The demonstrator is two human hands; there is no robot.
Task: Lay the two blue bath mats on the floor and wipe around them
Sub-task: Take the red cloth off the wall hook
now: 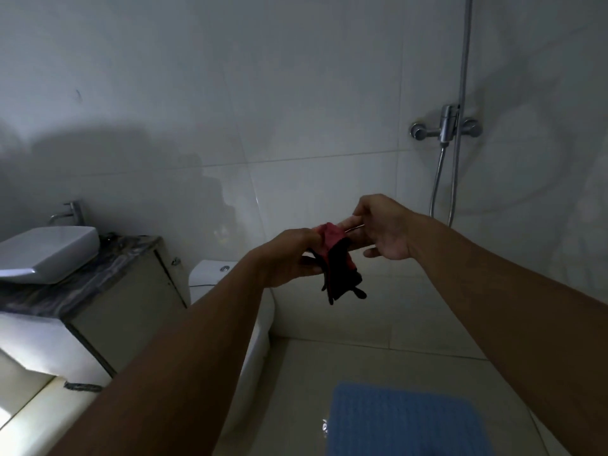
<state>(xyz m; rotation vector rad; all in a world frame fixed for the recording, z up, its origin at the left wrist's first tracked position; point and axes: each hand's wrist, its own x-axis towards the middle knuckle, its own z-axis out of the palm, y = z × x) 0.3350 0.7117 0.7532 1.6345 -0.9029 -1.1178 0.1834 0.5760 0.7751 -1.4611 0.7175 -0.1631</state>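
Note:
One blue bath mat (pixel 404 422) lies flat on the pale tiled floor at the bottom right, partly behind my right forearm. A second mat is not in view. Both arms are stretched out in front of me at chest height. My left hand (pixel 289 258) grips a red and black glove (pixel 339 268) whose dark fingers hang down. My right hand (pixel 381 228) pinches the glove's red cuff from the other side.
A white toilet (pixel 230 311) stands against the wall below my left arm. A white basin (pixel 49 251) with a tap sits on a dark-topped cabinet (pixel 131 291) at the left. A chrome shower mixer (pixel 445 128) and hose are on the right wall.

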